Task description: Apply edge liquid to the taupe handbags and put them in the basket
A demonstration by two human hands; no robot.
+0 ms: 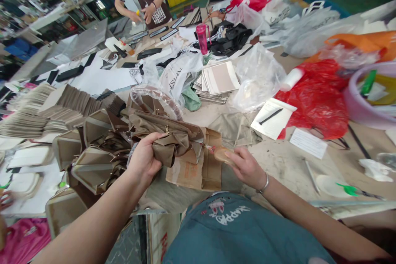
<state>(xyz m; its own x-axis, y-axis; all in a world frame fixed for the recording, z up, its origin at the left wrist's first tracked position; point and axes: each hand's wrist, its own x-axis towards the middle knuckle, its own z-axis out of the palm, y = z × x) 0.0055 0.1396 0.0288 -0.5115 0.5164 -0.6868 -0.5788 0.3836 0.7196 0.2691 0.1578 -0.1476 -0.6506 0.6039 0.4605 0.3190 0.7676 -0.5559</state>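
Observation:
My left hand (147, 154) is closed on the brown fabric lining of a handbag (173, 140), with a small zipper pull showing near my fingers. A plastic-wrapped handle (159, 93) arches up behind the bag. My right hand (249, 167) grips a small squeeze bottle (223, 154) of yellowish-brown liquid. Its reddish nozzle points left and meets the bag's right edge, though I cannot tell whether it touches. Beneath the bag lies a piece of brown kraft paper (212, 169). Several unfinished brown bags (95, 165) are bunched to the left.
Stacks of grey-brown panels (24, 111) stand at the left. Card pieces (221, 78), clear plastic bags (260, 76), a notepad with a pen (272, 119), a red plastic bag (321, 99) and a purple basin (352, 99) crowd the table. A co-worker (145, 0) stands across it.

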